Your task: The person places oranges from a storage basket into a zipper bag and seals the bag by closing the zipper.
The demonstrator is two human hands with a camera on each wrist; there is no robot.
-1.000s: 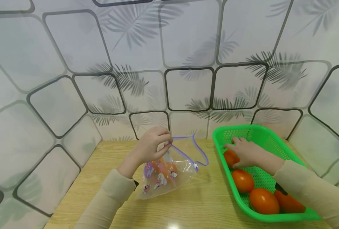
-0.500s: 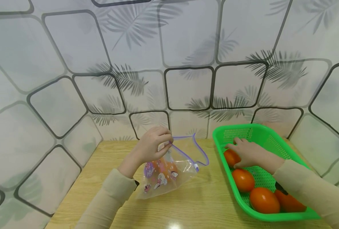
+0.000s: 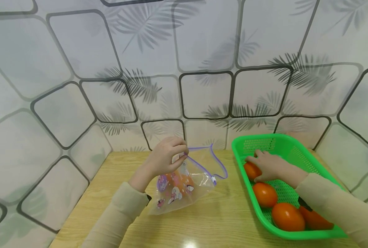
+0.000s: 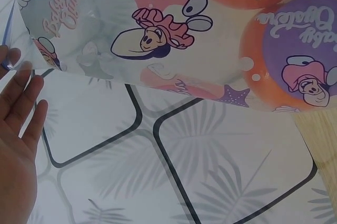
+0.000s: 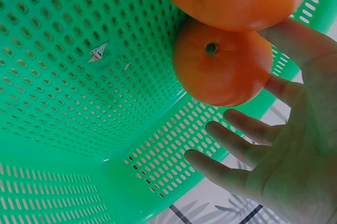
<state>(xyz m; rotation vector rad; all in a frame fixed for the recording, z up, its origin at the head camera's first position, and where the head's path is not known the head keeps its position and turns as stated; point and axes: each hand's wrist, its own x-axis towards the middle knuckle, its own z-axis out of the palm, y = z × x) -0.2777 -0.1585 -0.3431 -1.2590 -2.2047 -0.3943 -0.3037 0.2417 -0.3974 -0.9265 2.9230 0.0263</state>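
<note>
My left hand pinches the purple-edged rim of a clear slider zip bag printed with cartoon figures. The bag stands on the table with its mouth spread, and orange round shapes show through its side; in the left wrist view round orange fruit shows behind the print. Over the green basket, my right hand has thumb and index finger about the farthest orange. In the right wrist view that orange touches the index finger, while the other fingers are spread apart from it.
Nearer in the basket lie another orange, a larger one and one partly under the right sleeve. A patterned wall covering rises behind the wooden table and at both sides.
</note>
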